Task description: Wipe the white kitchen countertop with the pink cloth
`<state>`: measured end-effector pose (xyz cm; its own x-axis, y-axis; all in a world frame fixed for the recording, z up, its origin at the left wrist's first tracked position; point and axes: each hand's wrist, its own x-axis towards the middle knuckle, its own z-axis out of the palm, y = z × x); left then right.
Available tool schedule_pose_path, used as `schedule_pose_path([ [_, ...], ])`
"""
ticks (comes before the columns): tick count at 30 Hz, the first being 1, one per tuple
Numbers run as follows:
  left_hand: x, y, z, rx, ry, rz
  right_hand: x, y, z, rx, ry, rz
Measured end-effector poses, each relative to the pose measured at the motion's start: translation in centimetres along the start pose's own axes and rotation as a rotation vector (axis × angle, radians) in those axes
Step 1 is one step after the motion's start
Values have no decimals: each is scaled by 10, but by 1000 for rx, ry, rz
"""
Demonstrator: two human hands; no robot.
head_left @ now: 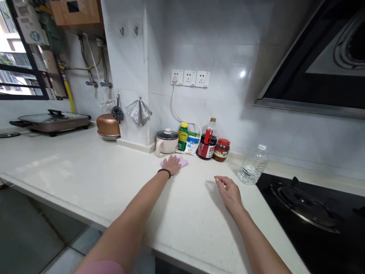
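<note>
My left hand point(172, 164) lies on a pink cloth point(182, 163) near the back of the white stone countertop point(94, 190), pressing it down. A dark bead bracelet circles that wrist. My right hand point(228, 191) rests on the bare countertop with its fingers loosely curled, holding nothing. The nearest things to it are a clear plastic water bottle point(253, 166) and the counter's edge by the hob. Behind my left hand stands a small cream electric pot point(167, 141) with a dark lid.
Against the wall are a green-capped bottle point(183, 136), a sauce bottle point(207, 140) and a red-lidded jar point(221, 150). A black gas hob point(305, 213) lies at right, under a range hood point(313, 57). An electric pan point(51, 121) and a copper pot point(108, 126) stand at left.
</note>
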<state>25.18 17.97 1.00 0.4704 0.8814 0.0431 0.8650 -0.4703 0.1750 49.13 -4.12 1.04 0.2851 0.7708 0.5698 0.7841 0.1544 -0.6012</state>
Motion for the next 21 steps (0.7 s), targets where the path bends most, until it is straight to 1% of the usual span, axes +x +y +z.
schedule_pose_path([
  [2, -1, -19, -3, 8, 4, -38, 1, -1, 0, -7, 7, 3],
  [4, -2, -27, -4, 18, -8, -37, 3, -2, -1, -19, 34, 1],
  [6, -5, -26, -4, 33, -21, -28, 4, -4, -1, -25, 61, -8],
  [8, -9, -15, -3, 54, -43, 1, 4, -7, 1, -20, 67, -21],
  [9, -12, -6, -2, 62, -56, 35, 4, -8, 2, -16, 62, -28],
  [11, -21, 19, 2, 68, -90, 146, 4, -11, 5, -7, 44, -35],
  [15, -46, 90, 21, 49, -154, 467, 4, -12, 7, 5, 30, -33],
  [17, -53, 125, 33, 46, -156, 628, 3, -10, 7, 4, 27, -33],
  [19, -52, 153, 42, 54, -134, 757, 3, -9, 6, -7, 21, -35],
  [21, -43, 171, 47, 64, -105, 806, 3, -8, 4, -25, 18, -40],
])
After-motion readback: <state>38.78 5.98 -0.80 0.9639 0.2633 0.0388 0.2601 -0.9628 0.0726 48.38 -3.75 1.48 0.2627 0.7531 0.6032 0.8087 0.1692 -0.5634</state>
